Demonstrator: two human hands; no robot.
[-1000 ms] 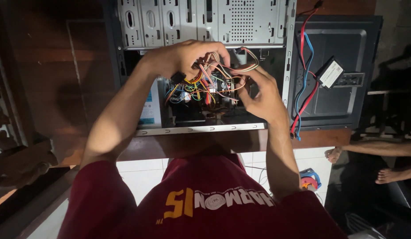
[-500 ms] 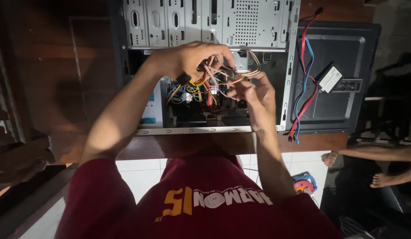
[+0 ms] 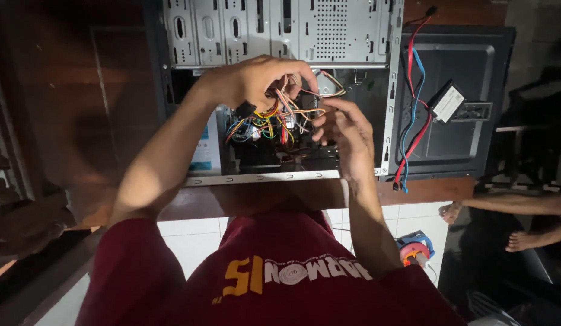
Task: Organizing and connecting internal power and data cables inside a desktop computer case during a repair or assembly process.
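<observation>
Here, an open grey metal computer case (image 3: 280, 30) lies on the brown wooden worktop (image 3: 111, 121), and a tangled bundle of coloured wires (image 3: 280, 118) rises out of it. The left hand (image 3: 256, 81) has its grip closed around the top of the bundle; the right hand (image 3: 347, 130) pinches a few strands, fingers together on them. Inside the case at the left sits a white box with a blue label (image 3: 203, 142). Beside the case lies a black side panel (image 3: 455, 102) carrying one small black drive with a white rectangular label (image 3: 447, 102), one red cable (image 3: 413, 136) and one blue cable (image 3: 418, 78). Two bare feet (image 3: 485, 223) of another person rest on the tiled floor (image 3: 190, 241).
</observation>
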